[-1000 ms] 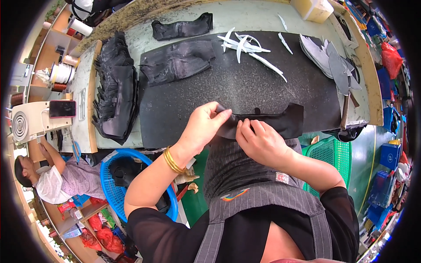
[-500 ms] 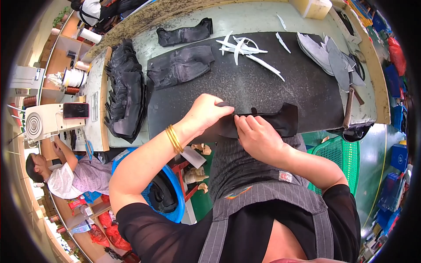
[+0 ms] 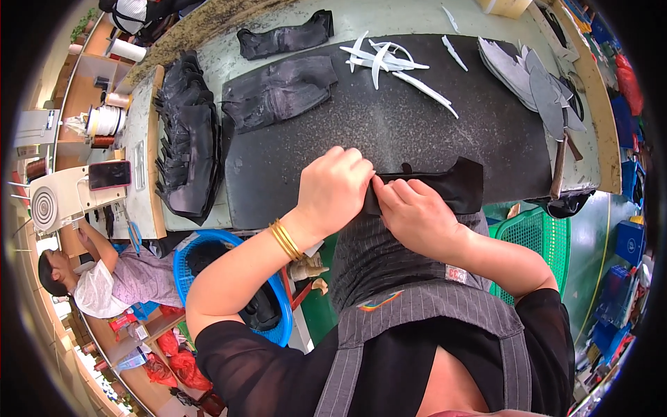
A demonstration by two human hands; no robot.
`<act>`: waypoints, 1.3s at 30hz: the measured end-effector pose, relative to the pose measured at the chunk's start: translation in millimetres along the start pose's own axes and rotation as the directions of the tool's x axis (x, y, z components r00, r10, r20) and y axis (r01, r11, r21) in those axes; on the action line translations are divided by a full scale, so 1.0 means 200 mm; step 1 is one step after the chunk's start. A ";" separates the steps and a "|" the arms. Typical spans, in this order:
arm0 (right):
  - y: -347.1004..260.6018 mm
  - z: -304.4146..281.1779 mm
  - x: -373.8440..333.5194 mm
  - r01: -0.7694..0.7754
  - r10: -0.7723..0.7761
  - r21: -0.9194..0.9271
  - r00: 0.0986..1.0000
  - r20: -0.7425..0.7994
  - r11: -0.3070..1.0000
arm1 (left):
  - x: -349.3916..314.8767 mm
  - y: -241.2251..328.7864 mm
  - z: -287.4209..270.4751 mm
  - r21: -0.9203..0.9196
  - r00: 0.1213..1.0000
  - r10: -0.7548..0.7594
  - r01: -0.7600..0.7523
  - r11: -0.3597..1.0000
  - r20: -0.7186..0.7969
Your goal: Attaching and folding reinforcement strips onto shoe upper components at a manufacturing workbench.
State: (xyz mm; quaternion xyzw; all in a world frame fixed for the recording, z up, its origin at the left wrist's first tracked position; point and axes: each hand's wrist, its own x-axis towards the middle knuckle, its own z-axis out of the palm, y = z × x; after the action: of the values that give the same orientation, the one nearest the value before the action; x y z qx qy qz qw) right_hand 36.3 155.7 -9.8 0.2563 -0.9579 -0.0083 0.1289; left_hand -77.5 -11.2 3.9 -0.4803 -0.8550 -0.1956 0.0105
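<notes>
A black leather-like piece [image 3: 461,186] lies along the near edge of the dark work board [image 3: 389,142], close to my apron. My left hand [image 3: 335,189], with gold bangles on its wrist, is curled with thumb and fingers pinching the piece's left end. Right beside it, my right hand [image 3: 417,217] is closed on the same piece, its fingertips nearly meeting the left ones. The piece's right end sticks out past my right hand. Farther up the board lies a flat black piece [image 3: 278,94], and beyond it another black piece [image 3: 286,36].
A stack of black pieces [image 3: 191,146] stands at the left. White strips [image 3: 389,62] and grey cut pieces [image 3: 511,76] lie across the board, near wooden-handled tools [image 3: 558,170]. A blue basket [image 3: 182,267] and green basket [image 3: 538,250] flank me. A person [image 3: 118,274] sits at left.
My left hand has turned over and moved in closer to my right hand at the piece's left end. My right hand keeps its hold. The whole view has shifted slightly.
</notes>
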 end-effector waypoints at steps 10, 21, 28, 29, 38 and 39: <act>-0.09 0.01 0.11 -0.180 0.179 0.000 0.980 0.089 0.984 | -0.20 -0.02 0.03 -0.386 0.960 -0.062 -0.050 0.921 -0.273; 0.04 -0.12 -0.12 -0.178 0.188 0.308 0.982 0.000 0.935 | -0.15 0.09 0.04 -0.315 0.984 0.173 -0.174 0.933 -0.031; 0.14 -0.07 -0.25 -0.240 0.289 0.482 0.957 -0.029 0.843 | -0.06 0.17 0.02 -0.304 0.987 0.110 -0.070 0.950 0.119; 0.13 -0.06 -0.27 -0.194 0.250 0.443 0.966 -0.071 0.875 | -0.06 0.20 0.00 -0.255 0.985 0.103 -0.066 0.965 0.135; 0.00 0.10 -0.20 -0.304 0.441 0.390 0.833 -0.334 0.869 | 0.02 0.31 0.00 -0.092 0.958 0.126 -0.105 0.990 0.257; 0.01 0.09 -0.18 -0.336 0.491 0.443 0.817 -0.302 0.831 | 0.03 0.32 0.01 -0.085 0.955 0.132 -0.113 0.990 0.265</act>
State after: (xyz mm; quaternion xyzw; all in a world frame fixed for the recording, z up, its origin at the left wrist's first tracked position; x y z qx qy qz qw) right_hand 61.3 175.3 -35.6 0.0536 -0.9269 0.2539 0.2713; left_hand -28.1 23.5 24.7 -0.5546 -0.8097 -0.1568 -0.1109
